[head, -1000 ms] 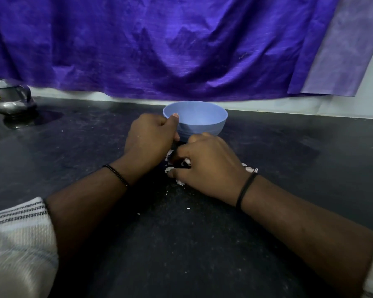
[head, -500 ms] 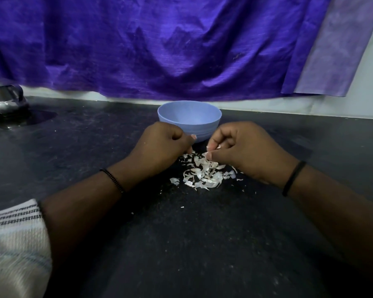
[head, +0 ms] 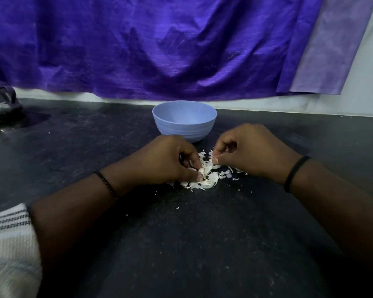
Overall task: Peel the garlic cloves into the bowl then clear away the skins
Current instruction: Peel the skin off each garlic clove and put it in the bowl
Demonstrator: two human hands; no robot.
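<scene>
Left hand (head: 166, 160) fingers (head: 195, 160) curled down into the pile of garlic skins (head: 207, 176), thumb and fingertips pinched together on some white flakes at the pile's near-left edge; right hand (head: 252, 151) fingers (head: 215, 160) curled tight, thumb and forefinger nipping a small white scrap at the pile's upper right — cannot tell whether either hand hides a clove. Skins are thin, papery, white, curled shards heaped on the counter (head: 181, 244) between the two hands, with stray crumbs scattered nearer the camera. Counter is black, matte, speckled and dusty-looking. Thin beaded black band on the left wrist, plain black band on the right; a white sleeve (head: 9, 239) with dark woven stripes at lower left. Just behind the hands stands the bowl (head: 184, 121), pale blue, round, smooth plastic-looking with faint ridges near its base, upright; contents not visible from this angle. Shiny metal vessel (head: 1, 104) at far left edge, blurred. Crinkled purple cloth (head: 159, 46) hangs along the back wall, paler strip at right. No readable writing anywhere. Versus half a second ago — the left hand has dropped from beside the bowl into the skins, the right hand has shifted little, the pile looks gathered closer.
</scene>
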